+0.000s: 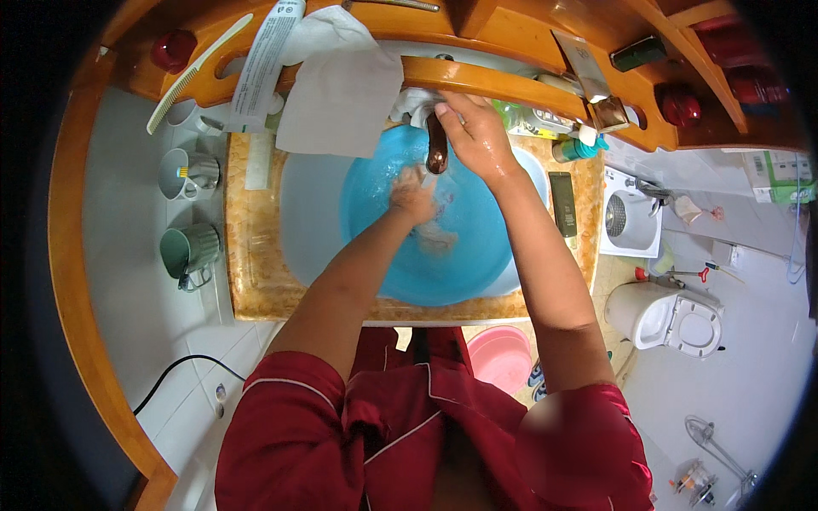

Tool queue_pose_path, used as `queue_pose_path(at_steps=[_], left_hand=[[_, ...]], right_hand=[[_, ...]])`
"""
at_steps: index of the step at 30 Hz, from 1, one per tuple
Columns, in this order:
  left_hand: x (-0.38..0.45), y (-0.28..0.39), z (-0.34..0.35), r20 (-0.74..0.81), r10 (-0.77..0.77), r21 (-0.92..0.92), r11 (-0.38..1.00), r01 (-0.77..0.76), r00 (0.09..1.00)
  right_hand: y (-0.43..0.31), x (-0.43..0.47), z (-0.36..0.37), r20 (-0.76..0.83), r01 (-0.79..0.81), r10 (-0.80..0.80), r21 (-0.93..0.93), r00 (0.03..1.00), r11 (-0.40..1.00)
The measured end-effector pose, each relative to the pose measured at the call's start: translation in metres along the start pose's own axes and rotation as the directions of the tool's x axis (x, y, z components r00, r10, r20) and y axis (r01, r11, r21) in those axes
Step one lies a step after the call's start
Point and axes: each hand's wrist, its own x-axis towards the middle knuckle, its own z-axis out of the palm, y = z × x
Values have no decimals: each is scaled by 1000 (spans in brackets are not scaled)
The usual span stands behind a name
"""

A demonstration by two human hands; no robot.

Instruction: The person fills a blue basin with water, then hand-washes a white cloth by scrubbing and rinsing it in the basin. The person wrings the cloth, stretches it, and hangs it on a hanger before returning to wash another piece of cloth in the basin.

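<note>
A blue plastic basin (441,281) with water in it sits in a white washbasin (310,211) set in a marble-patterned counter. My left hand (414,197) is in the basin under the running stream, blurred by water; whether its fingers hold anything is unclear. Just below it a pale, cloth-like thing (438,239) lies in the water. My right hand (473,131) is at the base of the dark, shiny faucet (437,144), its thumb touching the top; its other fingers are partly hidden behind the wooden shelf's edge. A white cloth (412,105) lies behind the faucet.
Above the counter's back runs a wooden shelf (498,80) with a comb (198,73), a tube (262,70) and a hanging white cloth (345,102). Mugs (190,249) hang at the left. A dark flat case (562,204) and a teal bottle (575,149) stand at the right. Below is a pink basin (501,361).
</note>
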Motion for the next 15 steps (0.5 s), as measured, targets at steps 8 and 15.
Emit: queue_pose_path(at_steps=[8,15], left_hand=[[14,-20,-5,283,-110,-94,986,141,953],[9,-30,2,0,-218,-472,860,192,976]], right_hand=[[-14,12,6,-83,31,-26,51,996,998],[-23,17,-3,80,-66,70,-55,994,996]])
